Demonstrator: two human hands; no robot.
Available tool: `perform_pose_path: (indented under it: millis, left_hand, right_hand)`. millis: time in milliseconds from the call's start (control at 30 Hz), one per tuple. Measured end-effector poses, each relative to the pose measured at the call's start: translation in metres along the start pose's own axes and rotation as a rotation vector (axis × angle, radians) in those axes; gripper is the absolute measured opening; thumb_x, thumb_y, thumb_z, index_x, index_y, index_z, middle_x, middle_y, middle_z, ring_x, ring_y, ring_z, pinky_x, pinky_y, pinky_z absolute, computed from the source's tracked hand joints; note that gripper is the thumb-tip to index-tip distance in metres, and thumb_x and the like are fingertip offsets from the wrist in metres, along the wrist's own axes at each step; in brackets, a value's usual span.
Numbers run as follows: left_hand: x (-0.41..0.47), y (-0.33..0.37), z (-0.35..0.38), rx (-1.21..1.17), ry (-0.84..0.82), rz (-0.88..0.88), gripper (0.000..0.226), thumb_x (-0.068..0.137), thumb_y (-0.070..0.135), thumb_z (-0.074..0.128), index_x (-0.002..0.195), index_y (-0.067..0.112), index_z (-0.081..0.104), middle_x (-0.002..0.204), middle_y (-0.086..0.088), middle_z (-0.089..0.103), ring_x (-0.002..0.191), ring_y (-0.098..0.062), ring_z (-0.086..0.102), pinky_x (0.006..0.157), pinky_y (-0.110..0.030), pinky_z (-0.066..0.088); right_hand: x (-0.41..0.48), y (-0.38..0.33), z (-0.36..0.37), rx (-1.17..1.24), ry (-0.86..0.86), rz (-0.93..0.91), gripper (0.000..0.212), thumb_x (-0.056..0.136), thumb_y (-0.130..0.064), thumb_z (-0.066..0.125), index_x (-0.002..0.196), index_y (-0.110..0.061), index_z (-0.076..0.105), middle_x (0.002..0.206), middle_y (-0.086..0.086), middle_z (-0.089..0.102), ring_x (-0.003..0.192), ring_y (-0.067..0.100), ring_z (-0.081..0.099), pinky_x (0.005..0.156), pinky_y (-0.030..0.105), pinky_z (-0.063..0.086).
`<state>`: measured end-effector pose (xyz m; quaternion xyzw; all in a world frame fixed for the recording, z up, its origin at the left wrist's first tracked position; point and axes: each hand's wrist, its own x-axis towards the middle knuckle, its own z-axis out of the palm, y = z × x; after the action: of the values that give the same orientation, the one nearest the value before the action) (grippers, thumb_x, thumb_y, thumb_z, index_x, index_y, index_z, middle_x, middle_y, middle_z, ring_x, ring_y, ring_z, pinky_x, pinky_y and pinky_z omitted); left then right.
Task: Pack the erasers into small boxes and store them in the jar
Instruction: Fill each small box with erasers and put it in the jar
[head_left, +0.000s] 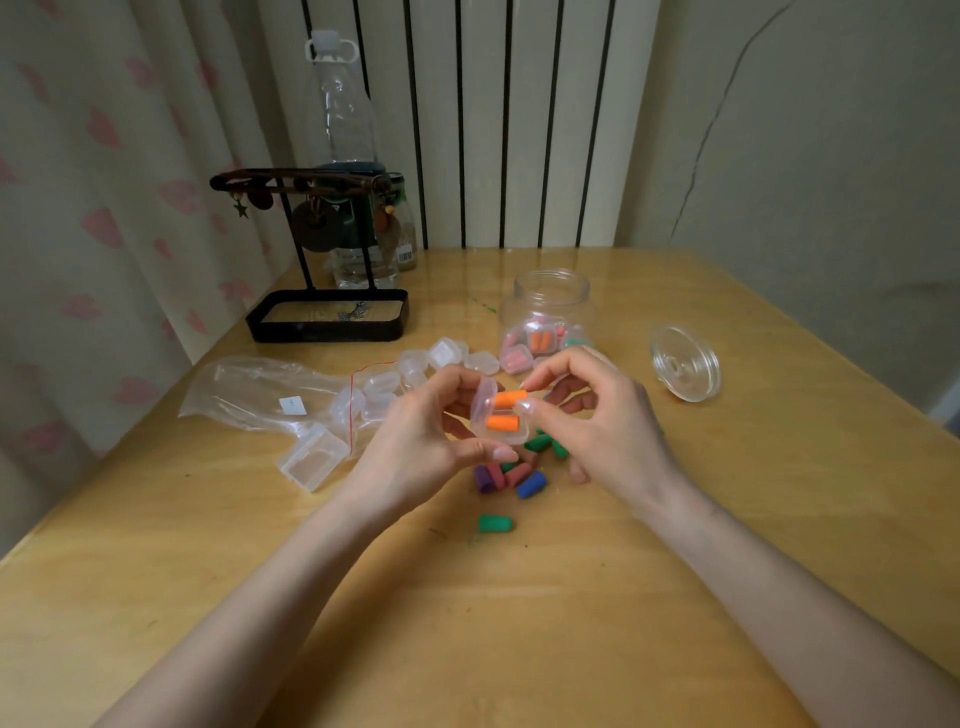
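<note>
My forearms (270, 587) cross the counter (519, 639) at the bottom of the frame. At centre, my left hand (423, 441) grips an open small box (514, 437) with one orange eraser (503, 422) lying in it. My right hand (597, 415) pinches a second orange eraser (511, 399) at its mouth. Loose erasers (530, 483) lie just below. The jar (550, 299) stands above centre, uncapped and part filled. My worry is that an eraser seated crooked will block the lid, and squeezing harder could flip the box from my fingers.

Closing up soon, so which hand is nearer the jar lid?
Right. The right hand, pinching an orange eraser, is left of the jar lid; the left hand, holding the small box, is farther left.
</note>
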<state>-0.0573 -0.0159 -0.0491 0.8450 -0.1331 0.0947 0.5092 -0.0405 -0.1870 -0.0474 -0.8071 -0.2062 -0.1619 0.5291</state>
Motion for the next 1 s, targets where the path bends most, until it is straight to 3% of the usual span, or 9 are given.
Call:
perform_pose_path:
  millis: [167,267,333,467,633,767,833,900,1000]
  left_hand:
    - [0.0,-0.002,-0.001,-0.011,-0.004,-0.026,0.046,0.06,0.015,0.084,0.099,0.021,0.059,0.093,0.003,0.07,0.085,-0.007,0.064,0.075,-0.02,0.051]
    - [0.001,-0.002,-0.001,0.0,-0.014,-0.024,0.048,0.061,0.015,0.084,0.103,0.016,0.061,0.095,0.001,0.07,0.084,-0.007,0.063,0.075,-0.022,0.051]
    - [0.002,-0.002,0.0,0.007,-0.027,-0.025,0.048,0.062,0.015,0.084,0.103,0.016,0.061,0.096,-0.001,0.069,0.081,-0.004,0.062,0.074,-0.021,0.05]
    - [0.001,-0.001,0.0,0.001,-0.036,-0.027,0.047,0.062,0.014,0.083,0.102,0.018,0.06,0.097,-0.001,0.069,0.079,0.0,0.06,0.074,-0.02,0.049]
    - [0.0,-0.001,0.0,0.022,-0.025,-0.019,0.048,0.061,0.013,0.084,0.102,0.019,0.059,0.093,-0.004,0.068,0.083,-0.008,0.061,0.075,-0.022,0.049]
    - [-0.001,-0.001,-0.001,-0.076,-0.022,-0.061,0.053,0.062,0.013,0.082,0.103,0.028,0.051,0.091,-0.005,0.069,0.077,-0.023,0.062,0.079,-0.035,0.051]
    - [-0.001,0.0,-0.002,-0.164,-0.035,-0.081,0.051,0.065,0.008,0.08,0.103,0.024,0.05,0.092,-0.01,0.068,0.08,-0.032,0.062,0.081,-0.04,0.051]
    - [-0.001,0.003,-0.003,-0.243,-0.055,-0.08,0.043,0.067,0.002,0.077,0.101,0.014,0.053,0.095,-0.014,0.067,0.082,-0.026,0.062,0.081,-0.037,0.052]
    - [-0.003,0.006,-0.004,-0.319,-0.113,-0.123,0.032,0.07,0.009,0.073,0.098,0.006,0.061,0.102,-0.017,0.067,0.092,-0.025,0.065,0.082,-0.03,0.053]
  right_hand:
    - [0.001,-0.003,-0.005,-0.006,-0.116,-0.002,0.01,0.065,-0.027,0.066,0.073,-0.023,0.06,0.078,-0.017,0.053,0.077,0.008,0.053,0.046,0.011,0.041]
    - [-0.001,0.0,0.0,-0.095,-0.13,-0.009,0.01,0.064,-0.031,0.065,0.068,-0.029,0.056,0.09,-0.012,0.057,0.081,0.013,0.057,0.066,0.023,0.048]
    - [-0.002,0.001,0.002,-0.12,-0.108,-0.013,0.012,0.066,-0.031,0.067,0.068,-0.029,0.055,0.092,-0.008,0.058,0.08,0.014,0.058,0.068,0.028,0.049]
    - [0.0,0.001,-0.002,-0.102,-0.077,0.016,0.015,0.075,-0.02,0.073,0.072,-0.024,0.059,0.081,-0.012,0.053,0.068,0.008,0.052,0.047,0.013,0.038]
    - [-0.001,0.003,0.001,-0.097,-0.179,0.104,0.021,0.073,-0.022,0.076,0.073,-0.03,0.057,0.078,-0.017,0.055,0.066,0.006,0.052,0.052,0.017,0.037]
    - [0.003,0.001,-0.009,0.179,-0.313,0.134,0.044,0.07,-0.02,0.077,0.106,-0.029,0.054,0.097,-0.001,0.059,0.072,0.009,0.053,0.045,0.007,0.037]
    - [0.002,0.001,-0.013,0.198,-0.373,0.083,0.061,0.07,-0.01,0.075,0.12,-0.033,0.049,0.105,0.001,0.054,0.078,0.009,0.056,0.05,0.008,0.042]
    - [0.0,0.001,-0.011,0.047,-0.367,-0.04,0.07,0.072,-0.001,0.074,0.125,-0.039,0.047,0.111,-0.005,0.05,0.087,0.008,0.057,0.067,0.016,0.049]
    - [-0.001,0.005,-0.005,-0.126,-0.255,-0.265,0.051,0.072,-0.002,0.074,0.115,-0.024,0.061,0.109,-0.003,0.054,0.094,0.01,0.057,0.083,0.017,0.046]
